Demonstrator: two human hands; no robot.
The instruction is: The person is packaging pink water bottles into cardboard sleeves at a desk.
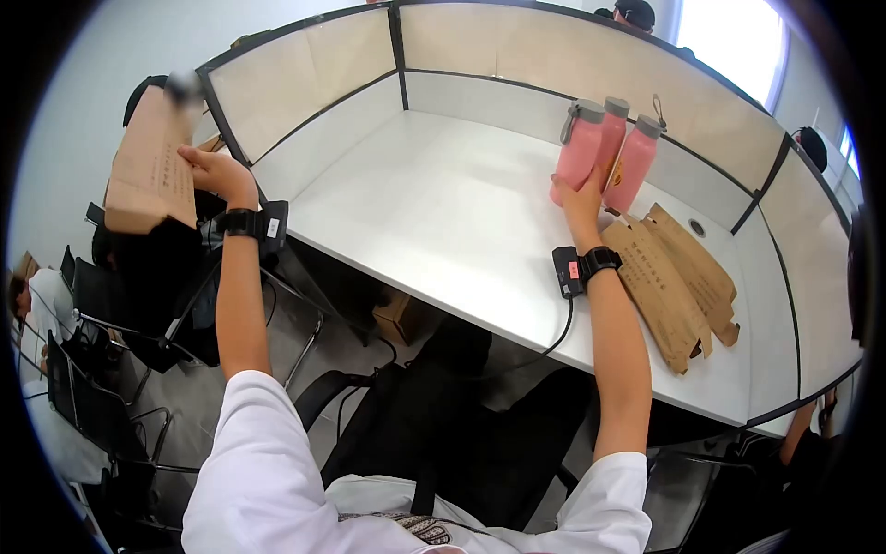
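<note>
My left hand is off the table's left side, its fingers closed on the edge of a brown cardboard box with printed text. On the right, my right hand is wrapped round the lower part of a pink bottle with a grey cap and strap. Two more pink bottles stand close by: one just behind, the other to the right, with an orange-yellow mark. All three are upright on the white table. Flattened cardboard boxes lie overlapping in front of the bottles.
Low partition panels edge the white table at the back and sides. A round cable hole sits at the right. Chairs and people are to the left; a small carton lies under the table. Cables run from both wrist devices.
</note>
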